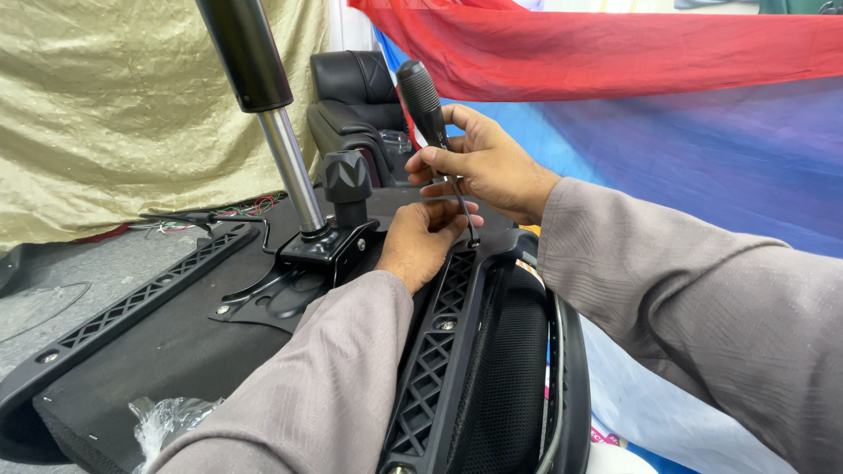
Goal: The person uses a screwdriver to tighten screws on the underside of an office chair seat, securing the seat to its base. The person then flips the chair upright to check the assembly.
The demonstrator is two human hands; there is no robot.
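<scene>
While the left hand (421, 241) steadies its tip, the right hand (487, 162) grips the screwdriver (423, 101).

screwdriver tip (473, 241) hidden, gas cylinder (248, 66) top cropped

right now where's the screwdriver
In the head view, upper centre: the right hand holds the screwdriver upright, tip at the black chair frame, beside the left hand.

Light: soft, even daylight is filling my view, glowing through the translucent red cloth (615, 44) | Shadows: faint ones are lying under my arms | Glare: the polished chrome cylinder rod (292, 171) is glinting | Focus: centre is staying sharp, edges are softening slightly.
</scene>
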